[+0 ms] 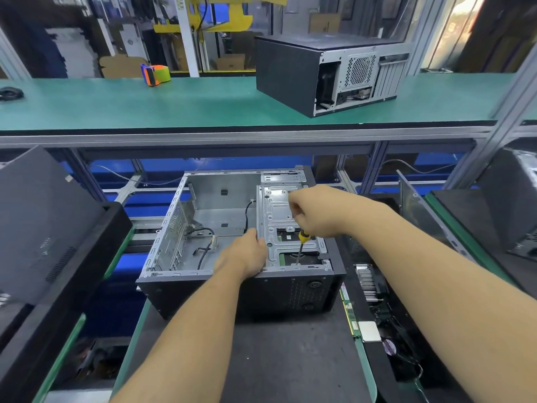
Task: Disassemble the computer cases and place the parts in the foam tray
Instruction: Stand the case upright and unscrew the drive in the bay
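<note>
While my left hand (247, 255) grips the edge of the silver drive bracket (286, 225) in the open steel case (232, 228) at frame centre, my right hand (315, 212) holds the yellow-handled screwdriver (302, 242); keep its tip squarely seated in the screw.

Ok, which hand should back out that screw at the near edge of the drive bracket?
Right hand: it grips the screwdriver, tip down at the drive bracket. Left hand only steadies the bracket's edge.
</note>
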Action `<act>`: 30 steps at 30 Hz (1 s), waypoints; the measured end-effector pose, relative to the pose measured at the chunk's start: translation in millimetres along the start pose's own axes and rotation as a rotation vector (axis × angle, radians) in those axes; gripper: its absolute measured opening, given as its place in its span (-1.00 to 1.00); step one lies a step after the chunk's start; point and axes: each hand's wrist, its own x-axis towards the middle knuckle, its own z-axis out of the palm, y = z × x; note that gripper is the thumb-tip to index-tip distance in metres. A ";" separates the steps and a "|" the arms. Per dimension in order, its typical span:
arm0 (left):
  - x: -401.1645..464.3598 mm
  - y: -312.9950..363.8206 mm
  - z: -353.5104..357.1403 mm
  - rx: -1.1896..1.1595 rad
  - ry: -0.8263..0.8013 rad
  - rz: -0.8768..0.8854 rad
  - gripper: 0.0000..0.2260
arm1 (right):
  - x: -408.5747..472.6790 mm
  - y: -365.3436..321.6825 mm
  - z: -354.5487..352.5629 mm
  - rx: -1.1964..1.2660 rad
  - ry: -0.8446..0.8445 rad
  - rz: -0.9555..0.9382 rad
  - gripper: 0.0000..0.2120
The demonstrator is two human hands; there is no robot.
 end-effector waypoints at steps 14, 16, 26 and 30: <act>0.1 2.1 0.0 0.038 0.030 -0.002 -0.76 | 6.3 5.9 6.8 -0.036 0.086 0.038 -0.68; 1.4 1.0 -0.6 0.032 -0.003 -0.005 -0.74 | 5.5 8.1 7.2 0.042 0.070 -0.028 -0.88; 8.0 -0.3 0.4 -0.008 -0.084 -0.027 -0.71 | 8.0 -0.3 2.6 0.013 -0.001 0.055 -0.66; 9.1 0.0 1.1 -0.027 -0.086 -0.018 -0.70 | 11.3 -3.0 6.5 -0.056 0.047 -0.021 -0.77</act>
